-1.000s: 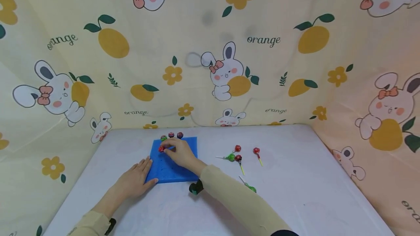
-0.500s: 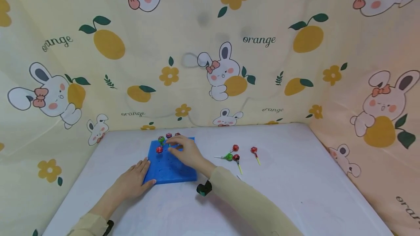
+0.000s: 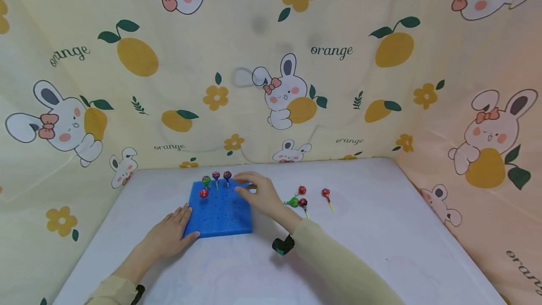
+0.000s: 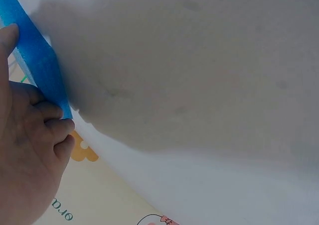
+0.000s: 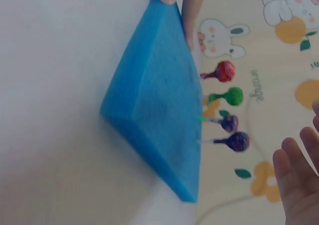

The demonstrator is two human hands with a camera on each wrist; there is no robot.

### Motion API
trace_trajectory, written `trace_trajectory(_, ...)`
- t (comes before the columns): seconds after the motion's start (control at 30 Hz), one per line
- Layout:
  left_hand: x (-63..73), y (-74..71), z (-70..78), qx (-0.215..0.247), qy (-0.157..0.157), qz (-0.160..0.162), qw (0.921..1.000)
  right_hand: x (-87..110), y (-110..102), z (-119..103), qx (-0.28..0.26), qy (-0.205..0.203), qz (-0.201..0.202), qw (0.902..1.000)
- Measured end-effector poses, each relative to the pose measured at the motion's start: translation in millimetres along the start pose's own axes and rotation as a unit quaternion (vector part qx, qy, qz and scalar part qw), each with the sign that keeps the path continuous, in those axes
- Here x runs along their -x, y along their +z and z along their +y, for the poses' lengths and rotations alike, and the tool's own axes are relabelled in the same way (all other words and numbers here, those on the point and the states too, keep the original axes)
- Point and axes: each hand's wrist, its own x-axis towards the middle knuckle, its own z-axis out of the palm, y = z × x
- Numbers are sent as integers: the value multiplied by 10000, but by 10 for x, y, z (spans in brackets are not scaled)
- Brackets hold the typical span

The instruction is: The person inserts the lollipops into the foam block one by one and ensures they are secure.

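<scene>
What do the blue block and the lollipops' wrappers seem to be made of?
The blue block looks like matte foam, by its dull, pricked top. The lollipops' wrappers are perhaps thin, glossy plastic or foil: they gather below and show pale streaks.

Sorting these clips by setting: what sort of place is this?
Probably a makeshift tabletop booth: rabbit-printed cloth surrounds a white table on three visible sides, with lollipops standing in a blue block.

Lollipops (image 3: 227,174) in block (image 3: 220,218), toward far edge — loose lollipops (image 3: 302,202) right, on table (image 3: 406,234)
</scene>
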Motion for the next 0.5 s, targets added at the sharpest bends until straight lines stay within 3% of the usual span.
trace_trajectory(0.5,-21,10,-17,-19,6,23,10000,372,-666,254,551,195,-119,9982)
